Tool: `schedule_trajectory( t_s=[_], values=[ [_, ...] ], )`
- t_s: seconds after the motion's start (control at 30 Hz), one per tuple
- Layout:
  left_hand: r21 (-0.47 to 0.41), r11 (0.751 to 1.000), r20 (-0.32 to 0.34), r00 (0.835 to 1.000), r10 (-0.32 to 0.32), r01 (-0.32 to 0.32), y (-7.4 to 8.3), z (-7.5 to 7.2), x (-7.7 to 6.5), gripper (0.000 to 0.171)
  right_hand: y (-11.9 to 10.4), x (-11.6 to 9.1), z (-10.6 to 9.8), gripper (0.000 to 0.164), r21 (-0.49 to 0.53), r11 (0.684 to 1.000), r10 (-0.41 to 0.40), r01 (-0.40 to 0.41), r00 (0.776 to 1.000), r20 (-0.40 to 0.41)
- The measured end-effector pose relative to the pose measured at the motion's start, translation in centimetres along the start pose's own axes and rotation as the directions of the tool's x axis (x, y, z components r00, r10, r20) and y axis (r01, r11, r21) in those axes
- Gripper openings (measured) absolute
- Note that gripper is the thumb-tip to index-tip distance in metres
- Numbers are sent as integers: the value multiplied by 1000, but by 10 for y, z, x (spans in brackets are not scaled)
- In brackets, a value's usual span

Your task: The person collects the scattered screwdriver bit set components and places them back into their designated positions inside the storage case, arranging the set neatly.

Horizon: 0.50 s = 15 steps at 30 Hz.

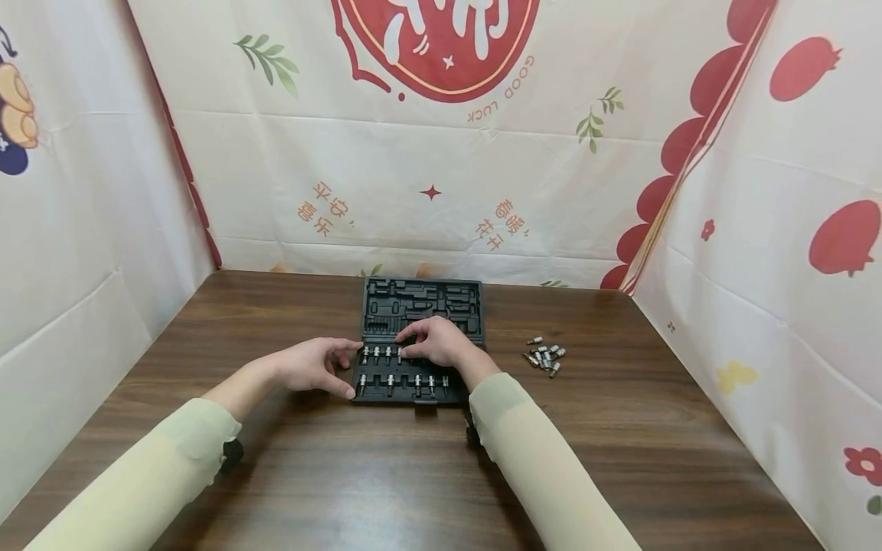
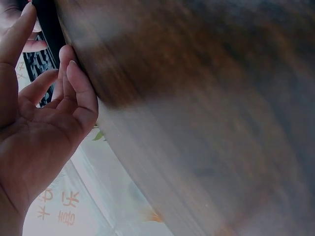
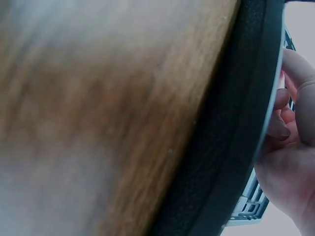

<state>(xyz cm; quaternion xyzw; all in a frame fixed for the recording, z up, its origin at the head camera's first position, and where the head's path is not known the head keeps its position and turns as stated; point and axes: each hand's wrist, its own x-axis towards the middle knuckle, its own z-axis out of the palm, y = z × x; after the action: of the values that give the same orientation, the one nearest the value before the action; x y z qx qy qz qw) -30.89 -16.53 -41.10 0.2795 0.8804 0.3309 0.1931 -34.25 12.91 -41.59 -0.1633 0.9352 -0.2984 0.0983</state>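
Note:
A black plastic tool case (image 1: 403,392) lies open on the table, its lid toward the back wall. Metal bit sockets (image 1: 390,384) sit in two rows in its lower half. My left hand (image 1: 313,366) is at the case's left side, thumb at the front corner and index finger at the edge farther back; in the left wrist view its other fingers are loosely bent beside the case. My right hand (image 1: 441,344) reaches over the case, thumb and fingertips at a bit socket (image 1: 400,357) in the back row. The right wrist view hides those fingertips behind the case rim (image 3: 236,118).
A small pile of loose bit sockets (image 1: 544,357) lies on the brown wooden table (image 1: 620,428) to the right of the case. Printed cloth (image 1: 427,229) hangs behind the table and on both sides.

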Motion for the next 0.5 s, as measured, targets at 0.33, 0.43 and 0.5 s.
schedule_trajectory(
  t_s=[0.33, 0.43, 0.5],
  values=[
    [11, 1000, 2, 1000, -7, 7, 2, -1, 0, 91, 1, 0, 1, 22, -6, 1000, -13, 13, 1000, 5],
    [10, 1000, 1, 1000, -6, 6, 1, -1, 0, 91, 1, 0, 1, 22, -4, 1000, -14, 14, 1000, 7],
    [7, 1000, 0, 1000, -4, 4, 1, 0, 0, 91, 0, -1, 1, 22, -2, 1000, -12, 12, 1000, 7]
  ],
)
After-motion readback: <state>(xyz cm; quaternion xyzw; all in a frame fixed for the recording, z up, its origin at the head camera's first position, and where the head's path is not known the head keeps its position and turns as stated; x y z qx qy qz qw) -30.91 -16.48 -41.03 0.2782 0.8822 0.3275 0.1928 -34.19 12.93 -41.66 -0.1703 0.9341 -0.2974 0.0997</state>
